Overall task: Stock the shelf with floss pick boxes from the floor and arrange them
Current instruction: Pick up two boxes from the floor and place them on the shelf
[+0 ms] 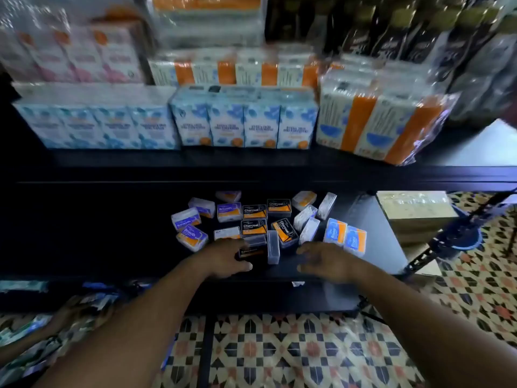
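Nearest, the patterned floor [279,348] shows no floss pick boxes in view. Above it, the left hand [228,259] and right hand [321,260] reach over the front edge of the lower shelf [307,292], fingers spread, holding nothing; the left fingertips appear to touch a Charcoal box [247,252]. Beyond, the floss pick boxes [254,219] lie in a loose, unsorted heap. Judgement: transfer appears mostly complete; arranging remains. Farther back, tissue packs [243,119] fill the upper shelf.
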A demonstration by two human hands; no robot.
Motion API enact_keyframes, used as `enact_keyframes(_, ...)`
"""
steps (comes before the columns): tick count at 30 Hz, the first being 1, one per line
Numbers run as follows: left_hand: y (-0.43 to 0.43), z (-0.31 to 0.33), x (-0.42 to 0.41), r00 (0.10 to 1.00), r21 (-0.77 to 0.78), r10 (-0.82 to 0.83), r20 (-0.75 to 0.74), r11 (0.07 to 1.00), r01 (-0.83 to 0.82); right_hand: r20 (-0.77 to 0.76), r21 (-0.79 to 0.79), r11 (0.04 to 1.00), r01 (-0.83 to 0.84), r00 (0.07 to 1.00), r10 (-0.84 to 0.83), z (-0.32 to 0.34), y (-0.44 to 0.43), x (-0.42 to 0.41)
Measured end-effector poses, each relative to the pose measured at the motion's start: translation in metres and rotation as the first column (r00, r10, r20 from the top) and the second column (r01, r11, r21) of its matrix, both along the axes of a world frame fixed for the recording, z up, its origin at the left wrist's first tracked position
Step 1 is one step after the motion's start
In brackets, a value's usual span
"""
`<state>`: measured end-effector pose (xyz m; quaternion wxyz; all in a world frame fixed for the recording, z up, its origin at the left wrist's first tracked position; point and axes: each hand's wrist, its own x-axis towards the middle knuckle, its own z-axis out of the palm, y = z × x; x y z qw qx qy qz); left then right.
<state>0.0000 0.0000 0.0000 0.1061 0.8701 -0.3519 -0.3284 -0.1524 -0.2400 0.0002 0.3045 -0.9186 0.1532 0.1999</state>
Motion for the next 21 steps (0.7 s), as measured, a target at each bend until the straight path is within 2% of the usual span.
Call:
enact_keyframes(3, -0.007, -0.047, 0.012, 0.991, -0.082, 0.043, 0.129, 0.996, -0.033, 0.064, -0.035, 0.999, -0.009, 0.998, 0.011, -0.049, -0.001, 0.016)
enact_keyframes(7, -0.017, -0.107, 0.028, 0.956, -0.183, 0.15, 0.252, 0.978, -0.105, 0.162, 0.031, 0.993, 0.115, 0.98, -0.119, -0.117, -0.009, 0.038)
enact_keyframes(11, -0.03, -0.157, 0.038, 0.901, -0.35, 0.186, 0.392, 0.936, -0.041, 0.31, 0.051, 0.984, 0.171, 0.934, -0.178, -0.17, -0.017, 0.05)
enact_keyframes(14, -0.04, -0.191, 0.04, 0.84, -0.484, 0.248, 0.483, 0.875, 0.02, 0.491, 0.003, 0.977, 0.213, 0.851, -0.187, -0.201, -0.023, 0.053)
enact_keyframes(17, -0.045, -0.221, 0.042, 0.759, -0.619, 0.359, 0.543, 0.782, 0.073, 0.657, 0.059, 0.951, 0.302, 0.706, -0.265, -0.226, -0.023, 0.052)
enact_keyframes(19, -0.047, -0.232, 0.041, 0.713, -0.668, 0.406, 0.572, 0.735, 0.118, 0.72, 0.085, 0.939, 0.334, 0.631, -0.289, -0.235, -0.018, 0.051)
enact_keyframes(21, -0.047, -0.237, 0.041, 0.697, -0.692, 0.426, 0.576, 0.708, 0.139, 0.745, 0.075, 0.934, 0.348, 0.603, -0.284, -0.239, -0.014, 0.05)
